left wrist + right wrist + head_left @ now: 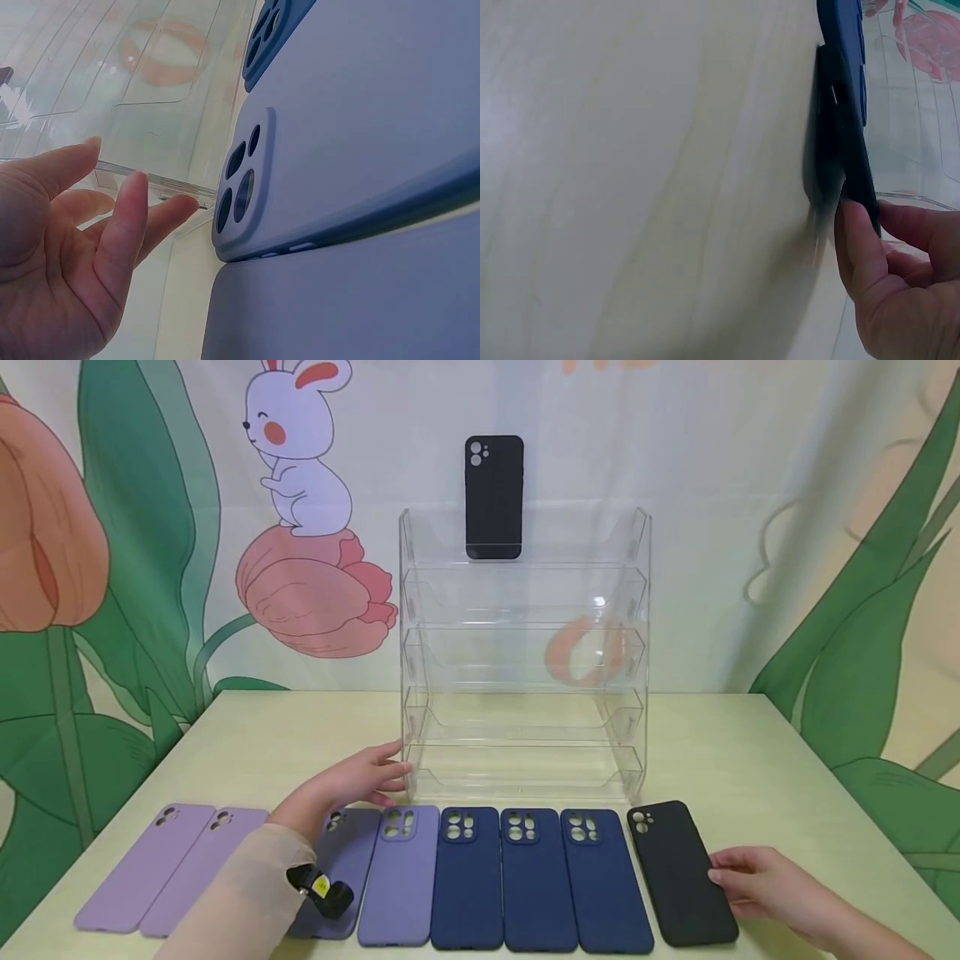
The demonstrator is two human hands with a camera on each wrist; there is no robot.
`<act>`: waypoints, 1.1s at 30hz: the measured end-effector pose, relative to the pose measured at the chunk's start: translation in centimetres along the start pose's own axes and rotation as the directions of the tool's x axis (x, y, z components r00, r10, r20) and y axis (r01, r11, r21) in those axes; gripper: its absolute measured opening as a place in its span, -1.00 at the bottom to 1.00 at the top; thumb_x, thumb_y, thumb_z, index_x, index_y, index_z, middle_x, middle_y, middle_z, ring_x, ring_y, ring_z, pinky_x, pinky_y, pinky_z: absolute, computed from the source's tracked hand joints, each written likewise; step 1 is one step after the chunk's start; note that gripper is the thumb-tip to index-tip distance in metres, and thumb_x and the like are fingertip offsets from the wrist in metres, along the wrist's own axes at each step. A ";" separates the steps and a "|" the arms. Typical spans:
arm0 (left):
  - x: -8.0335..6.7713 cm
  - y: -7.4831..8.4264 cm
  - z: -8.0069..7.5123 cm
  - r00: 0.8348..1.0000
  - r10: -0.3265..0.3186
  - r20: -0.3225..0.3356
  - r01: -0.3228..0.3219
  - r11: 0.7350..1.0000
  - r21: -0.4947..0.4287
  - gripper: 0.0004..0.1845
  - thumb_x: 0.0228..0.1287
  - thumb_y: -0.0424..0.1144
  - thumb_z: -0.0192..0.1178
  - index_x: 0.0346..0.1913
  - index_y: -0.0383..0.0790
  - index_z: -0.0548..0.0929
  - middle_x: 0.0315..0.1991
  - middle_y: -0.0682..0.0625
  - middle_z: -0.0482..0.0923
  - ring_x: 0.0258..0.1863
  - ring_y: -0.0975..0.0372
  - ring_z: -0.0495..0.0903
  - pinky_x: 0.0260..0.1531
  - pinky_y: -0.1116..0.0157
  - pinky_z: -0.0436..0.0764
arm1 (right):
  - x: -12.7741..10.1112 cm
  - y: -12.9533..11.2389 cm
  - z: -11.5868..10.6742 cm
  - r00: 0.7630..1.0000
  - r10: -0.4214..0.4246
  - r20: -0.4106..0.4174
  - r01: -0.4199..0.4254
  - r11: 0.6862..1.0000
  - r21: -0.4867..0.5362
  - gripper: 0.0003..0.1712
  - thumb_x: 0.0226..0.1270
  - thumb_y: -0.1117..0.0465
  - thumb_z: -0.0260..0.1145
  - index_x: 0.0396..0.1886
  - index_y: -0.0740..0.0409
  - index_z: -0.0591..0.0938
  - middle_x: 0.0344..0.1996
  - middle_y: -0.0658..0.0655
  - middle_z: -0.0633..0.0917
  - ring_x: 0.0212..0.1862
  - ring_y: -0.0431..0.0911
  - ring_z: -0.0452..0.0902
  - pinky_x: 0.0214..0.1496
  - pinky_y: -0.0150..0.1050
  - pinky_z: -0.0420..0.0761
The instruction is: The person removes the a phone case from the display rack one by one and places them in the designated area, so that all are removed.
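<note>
Right hand [757, 883] grips the black case [681, 873] at the row's right end on the table [787, 752]. Left hand [358, 779], open, steadies the rack [525, 660]. One case [493, 497] is shelved on top; eight remain.

The sleeve [240, 893] is covering part of one case [341, 868] left of the blue cases [540, 877].

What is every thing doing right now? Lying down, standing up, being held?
Left hand: open, fingertips at the clear rack's bottom corner.
Right hand: thumb and fingers grip the black case's edge.
Black case: flat on the table.
Second black case: upright on the top shelf.
Clear rack: standing, lower shelves bare.
Blue cases: flat, side by side.
Purple cases: flat.
</note>
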State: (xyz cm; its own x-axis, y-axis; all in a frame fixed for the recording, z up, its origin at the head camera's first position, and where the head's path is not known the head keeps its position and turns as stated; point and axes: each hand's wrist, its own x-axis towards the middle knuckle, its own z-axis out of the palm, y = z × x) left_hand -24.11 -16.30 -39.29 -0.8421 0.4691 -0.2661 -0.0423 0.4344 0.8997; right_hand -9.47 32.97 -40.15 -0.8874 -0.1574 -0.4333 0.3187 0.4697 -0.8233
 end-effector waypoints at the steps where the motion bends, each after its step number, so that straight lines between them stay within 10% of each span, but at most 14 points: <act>1: 0.0 0.0 0.0 1.000 0.000 -0.002 0.000 1.000 0.003 -0.28 0.36 -0.07 0.06 0.47 -0.12 0.00 0.28 -0.27 0.29 0.17 -0.04 0.42 -0.20 0.21 0.59 | 0.1 0.0 0.2 1.000 0.009 -0.015 -0.010 1.000 -0.011 -0.49 0.39 0.30 0.11 0.04 0.76 0.30 -0.18 0.30 0.64 -0.18 -0.03 0.60 -0.17 -0.10 0.62; 33: 0.0 0.0 0.0 1.000 -0.008 -0.012 0.008 1.000 0.010 -0.28 0.38 -0.10 0.05 0.47 -0.13 -0.02 0.29 -0.29 0.28 0.16 -0.03 0.43 -0.20 0.22 0.60 | 0.5 -1.8 2.2 0.979 -0.067 -0.194 -0.021 0.906 -0.422 -0.60 0.19 0.22 0.33 -0.08 0.43 0.53 -0.49 0.04 0.55 -0.50 -0.12 0.49 -0.49 -0.25 0.55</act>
State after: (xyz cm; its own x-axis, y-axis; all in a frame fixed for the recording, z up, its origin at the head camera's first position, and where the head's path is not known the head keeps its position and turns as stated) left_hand -24.08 -16.32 -39.31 -0.8479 0.4566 -0.2695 -0.0440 0.4460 0.8940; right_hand -9.71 30.13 -39.71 -0.9546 -0.0169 -0.2973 0.1671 0.7958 -0.5820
